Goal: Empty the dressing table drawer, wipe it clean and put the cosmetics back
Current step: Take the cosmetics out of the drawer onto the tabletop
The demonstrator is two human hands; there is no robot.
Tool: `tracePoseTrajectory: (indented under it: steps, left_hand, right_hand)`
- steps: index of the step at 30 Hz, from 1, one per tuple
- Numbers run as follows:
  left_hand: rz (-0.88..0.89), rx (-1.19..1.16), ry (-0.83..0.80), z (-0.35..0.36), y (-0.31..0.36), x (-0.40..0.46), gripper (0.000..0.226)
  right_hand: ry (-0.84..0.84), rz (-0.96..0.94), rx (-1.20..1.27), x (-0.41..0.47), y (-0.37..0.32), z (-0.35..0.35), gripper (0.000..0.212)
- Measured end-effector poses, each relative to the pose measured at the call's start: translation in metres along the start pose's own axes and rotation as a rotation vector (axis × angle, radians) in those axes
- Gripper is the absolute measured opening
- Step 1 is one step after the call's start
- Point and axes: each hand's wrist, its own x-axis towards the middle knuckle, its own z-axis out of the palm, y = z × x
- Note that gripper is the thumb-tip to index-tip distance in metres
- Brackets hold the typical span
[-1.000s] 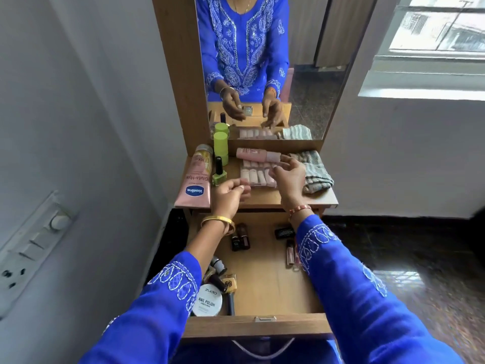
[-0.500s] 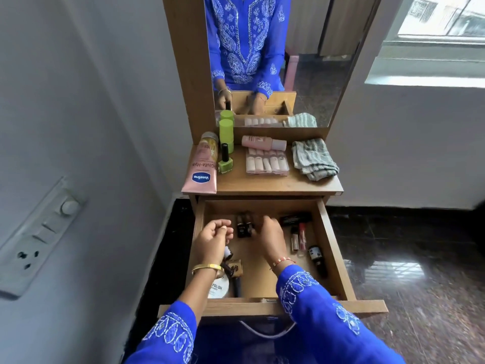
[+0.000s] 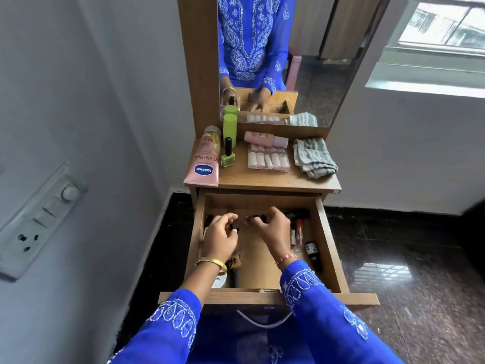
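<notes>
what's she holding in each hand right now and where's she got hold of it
Left hand pinches a small dark bottle near its top. Right hand curls round another small dark item in the drawer; where exactly it is gripped cannot be told.

Wooden tabletop (image 3: 262,179) bears Vaseline tube (image 3: 203,164), green polish (image 3: 227,155), nail case (image 3: 268,159), folded cloth (image 3: 313,157).

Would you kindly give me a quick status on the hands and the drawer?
Left hand and right hand each grip a small bottle in the open drawer. Several cosmetics remain inside. Cloth waits on top. Nothing blocking.
</notes>
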Motion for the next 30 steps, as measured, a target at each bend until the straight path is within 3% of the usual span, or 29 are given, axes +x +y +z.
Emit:
tracePoseTrajectory:
  steps: [3, 7, 10, 12, 16, 21, 26, 30]
  left_hand:
    - [0.104, 0.129, 0.012, 0.000, 0.001, 0.000, 0.045]
    - [0.113, 0.132, 0.015, -0.001, 0.005, -0.001, 0.046]
    - [0.032, 0.129, 0.161, -0.007, 0.003, 0.000, 0.038]
    - [-0.086, 0.015, 0.253, -0.012, 0.003, 0.003, 0.032]
    - [-0.200, -0.173, 0.316, -0.015, 0.004, 0.004, 0.030]
    - [-0.203, -0.162, 0.260, -0.012, 0.002, 0.003, 0.021]
    - [-0.181, -0.163, 0.340, -0.014, 0.006, 0.004, 0.027]
    - [-0.098, -0.147, 0.352, -0.015, 0.008, 0.002, 0.034]
  right_hand:
    - [-0.024, -0.095, 0.137, -0.011, -0.014, -0.002, 0.010]
    - [-0.112, -0.170, 0.219, -0.020, -0.031, 0.004, 0.001]
    - [-0.160, -0.024, 0.474, -0.019, -0.037, 0.011, 0.017]
    - [-0.166, 0.051, 0.512, -0.015, -0.038, 0.015, 0.024]
    - [-0.353, -0.266, -0.135, -0.013, -0.025, 0.026, 0.028]
    - [-0.511, -0.425, -0.582, -0.016, -0.003, 0.036, 0.037]
    - [-0.601, -0.577, -0.784, -0.016, -0.001, 0.037, 0.059]
    - [-0.593, -0.565, -0.780, -0.015, -0.002, 0.039, 0.054]
